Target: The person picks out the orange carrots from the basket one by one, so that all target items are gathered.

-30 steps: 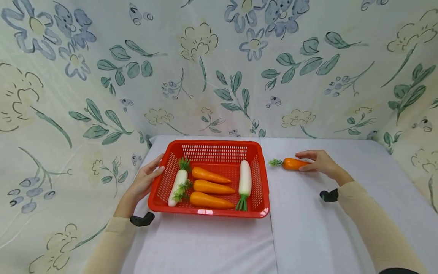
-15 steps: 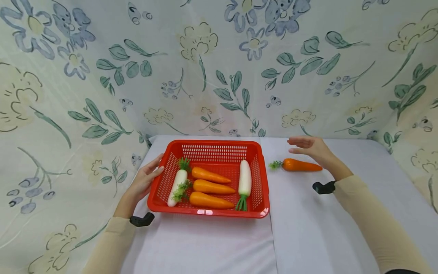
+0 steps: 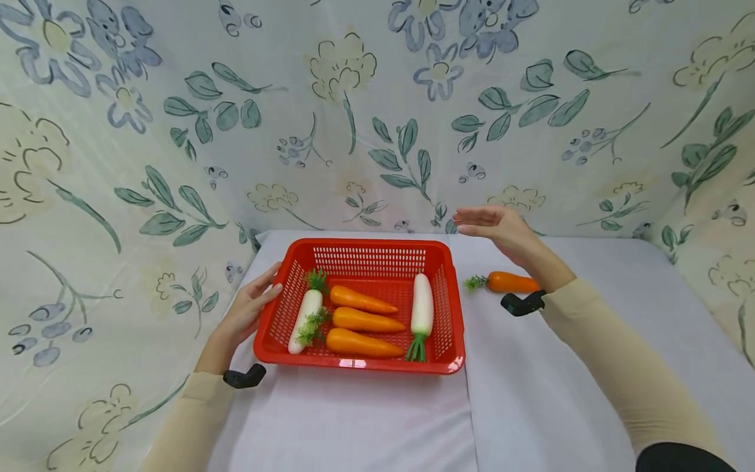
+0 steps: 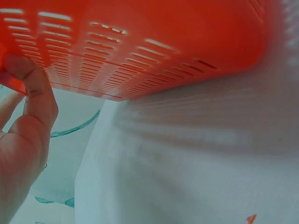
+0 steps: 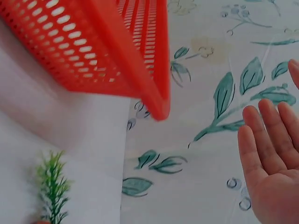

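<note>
A red plastic basket point(image 3: 360, 365) stands on the white-covered table with three orange carrots point(image 3: 367, 320) in its middle. One white radish point(image 3: 422, 305) lies along its right side and another white radish point(image 3: 305, 318) along its left. My left hand point(image 3: 252, 303) holds the basket's left rim; in the left wrist view the fingers point(image 4: 39, 88) bend at that rim. My right hand point(image 3: 498, 229) hovers beyond the basket's back right corner, fingers extended and nothing in it. Under the right forearm, a carrot point(image 3: 510, 282) lies on the cloth, its tip hidden by the wrist.
White cloth point(image 3: 531, 393) covers the table, with a seam running right of the basket. A floral curtain point(image 3: 377, 118) hangs behind the table and down its left side. Black wrist cameras point(image 3: 244, 377) sit at both cuffs.
My right hand has let go of the carrot on the table, then risen and moved left toward the basket's back corner. The left hand and the basket have stayed in place.
</note>
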Demonstrator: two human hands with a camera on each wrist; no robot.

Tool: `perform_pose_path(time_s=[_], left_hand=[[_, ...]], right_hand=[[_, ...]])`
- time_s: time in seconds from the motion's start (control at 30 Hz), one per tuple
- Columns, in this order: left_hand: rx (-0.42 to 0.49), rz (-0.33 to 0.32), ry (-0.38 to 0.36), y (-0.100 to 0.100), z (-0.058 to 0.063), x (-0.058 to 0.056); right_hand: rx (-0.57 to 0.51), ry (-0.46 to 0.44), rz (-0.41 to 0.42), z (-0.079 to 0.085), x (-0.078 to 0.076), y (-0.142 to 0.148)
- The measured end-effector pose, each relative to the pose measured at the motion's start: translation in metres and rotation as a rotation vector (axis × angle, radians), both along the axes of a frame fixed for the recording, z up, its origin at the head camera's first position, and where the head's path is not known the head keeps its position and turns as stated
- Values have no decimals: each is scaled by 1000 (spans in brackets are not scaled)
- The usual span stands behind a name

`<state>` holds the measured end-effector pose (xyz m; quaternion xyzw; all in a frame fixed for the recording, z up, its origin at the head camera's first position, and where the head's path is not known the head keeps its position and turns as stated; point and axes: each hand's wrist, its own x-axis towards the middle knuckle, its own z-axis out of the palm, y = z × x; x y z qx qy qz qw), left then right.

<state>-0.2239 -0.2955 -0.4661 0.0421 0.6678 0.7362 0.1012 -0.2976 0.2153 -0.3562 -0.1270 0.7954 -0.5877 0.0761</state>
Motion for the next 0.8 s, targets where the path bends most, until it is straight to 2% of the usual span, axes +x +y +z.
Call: perform_pose_path(time_s=[0.17, 0.33, 0.5, 0.8], left_hand=[[-2, 0, -9, -1, 1, 0], [4, 0, -13, 0, 1, 0], [4, 5, -6, 0, 1, 1], [10, 16, -9, 0, -1, 1]], right_hand=[[-48, -34, 65, 13, -1, -31], [-84, -65, 123, 14, -2, -65], [-105, -124, 161, 2, -3, -100], [-138, -207, 172, -24, -4, -147]])
